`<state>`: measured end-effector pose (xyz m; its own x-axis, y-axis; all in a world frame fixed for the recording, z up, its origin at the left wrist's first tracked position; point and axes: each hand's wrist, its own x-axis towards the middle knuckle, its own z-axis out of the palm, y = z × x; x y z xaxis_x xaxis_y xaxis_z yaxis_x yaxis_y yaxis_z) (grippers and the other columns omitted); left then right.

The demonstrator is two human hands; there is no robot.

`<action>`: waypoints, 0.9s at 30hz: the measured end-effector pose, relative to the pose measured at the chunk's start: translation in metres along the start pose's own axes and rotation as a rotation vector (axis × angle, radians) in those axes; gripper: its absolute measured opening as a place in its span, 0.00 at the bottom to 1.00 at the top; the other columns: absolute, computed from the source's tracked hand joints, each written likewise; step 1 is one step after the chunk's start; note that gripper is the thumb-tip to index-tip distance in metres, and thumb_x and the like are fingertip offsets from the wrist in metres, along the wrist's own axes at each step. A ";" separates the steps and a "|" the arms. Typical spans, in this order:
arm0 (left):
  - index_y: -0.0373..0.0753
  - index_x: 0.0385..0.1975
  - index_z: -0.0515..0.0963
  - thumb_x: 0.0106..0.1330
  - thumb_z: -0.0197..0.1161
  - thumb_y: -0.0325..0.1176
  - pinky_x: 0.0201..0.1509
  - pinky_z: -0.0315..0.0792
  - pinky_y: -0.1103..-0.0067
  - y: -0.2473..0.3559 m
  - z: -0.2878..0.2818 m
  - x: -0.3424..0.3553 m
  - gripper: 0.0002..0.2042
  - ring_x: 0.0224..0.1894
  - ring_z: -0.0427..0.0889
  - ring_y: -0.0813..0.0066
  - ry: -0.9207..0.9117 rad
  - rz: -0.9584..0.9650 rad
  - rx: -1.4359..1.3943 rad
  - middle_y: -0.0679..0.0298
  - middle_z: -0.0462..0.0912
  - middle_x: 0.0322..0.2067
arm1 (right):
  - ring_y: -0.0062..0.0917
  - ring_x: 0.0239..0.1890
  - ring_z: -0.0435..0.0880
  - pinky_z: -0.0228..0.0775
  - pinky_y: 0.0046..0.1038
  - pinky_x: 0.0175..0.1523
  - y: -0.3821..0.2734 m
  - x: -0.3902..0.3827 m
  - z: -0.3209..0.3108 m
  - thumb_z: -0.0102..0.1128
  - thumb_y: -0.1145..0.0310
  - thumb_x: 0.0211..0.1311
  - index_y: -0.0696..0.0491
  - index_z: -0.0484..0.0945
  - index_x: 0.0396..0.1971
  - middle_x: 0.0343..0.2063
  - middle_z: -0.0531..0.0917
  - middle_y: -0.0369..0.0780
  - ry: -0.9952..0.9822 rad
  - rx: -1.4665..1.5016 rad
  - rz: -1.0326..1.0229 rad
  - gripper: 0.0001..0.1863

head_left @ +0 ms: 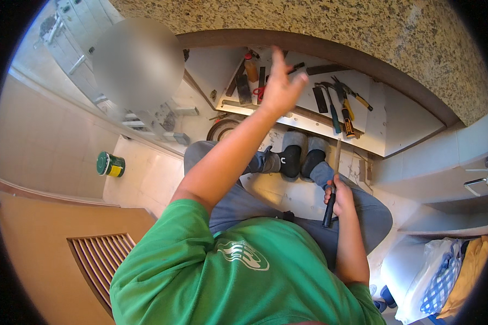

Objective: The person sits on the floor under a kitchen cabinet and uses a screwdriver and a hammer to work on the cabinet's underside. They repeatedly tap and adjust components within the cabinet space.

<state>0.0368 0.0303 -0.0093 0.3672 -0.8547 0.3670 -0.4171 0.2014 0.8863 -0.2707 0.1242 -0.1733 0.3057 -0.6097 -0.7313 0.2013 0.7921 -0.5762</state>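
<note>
My left hand (282, 86), slightly blurred and fingers apart, reaches over a white cabinet shelf (379, 130) under the countertop. Around it lie an orange bottle (250, 70), red-handled scissors (258, 93) partly hidden by it, and a dark rectangular block (243, 88). Farther right are a hammer (333, 111), yellow-and-black pliers (351, 97) and another black block (320, 99). My right hand (336, 196) grips a long, narrow file-like tool (337, 157) by its black handle, above my lap.
The granite countertop (363, 32) overhangs the shelf. A ladder (73, 57) stands at upper left, partly hidden by a blurred patch. Also around me are a green bucket (104, 162), a door with slats (38, 222), a round disc (222, 125) and hanging cloths (450, 271).
</note>
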 end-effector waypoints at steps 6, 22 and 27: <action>0.36 0.25 0.81 0.69 0.58 0.49 0.42 0.75 0.67 -0.047 0.013 -0.088 0.21 0.34 0.83 0.53 -0.608 -0.051 0.569 0.53 0.85 0.28 | 0.25 0.14 0.70 0.63 0.28 0.20 -0.004 -0.017 0.007 0.47 0.51 0.74 0.50 0.69 0.29 0.13 0.71 0.38 0.023 0.034 -0.089 0.19; 0.32 0.64 0.65 0.66 0.62 0.38 0.65 0.67 0.70 -0.113 -0.007 -0.114 0.29 0.61 0.75 0.56 -0.440 -0.148 -0.195 0.47 0.75 0.58 | 0.18 0.28 0.72 0.65 0.22 0.36 -0.106 0.046 0.128 0.49 0.52 0.74 0.57 0.75 0.28 0.24 0.75 0.34 0.045 -0.850 -0.959 0.22; 0.29 0.65 0.62 0.71 0.59 0.41 0.69 0.59 0.73 -0.075 0.002 -0.030 0.29 0.66 0.68 0.66 -0.112 0.062 -0.425 0.51 0.73 0.60 | 0.18 0.28 0.70 0.64 0.23 0.35 -0.141 0.098 0.185 0.48 0.48 0.73 0.55 0.74 0.26 0.23 0.74 0.34 0.034 -0.748 -1.163 0.25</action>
<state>0.0553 0.0399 -0.0880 0.2500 -0.8767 0.4109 -0.0481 0.4126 0.9096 -0.0972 -0.0416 -0.0963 0.2829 -0.9116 0.2981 -0.2235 -0.3649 -0.9038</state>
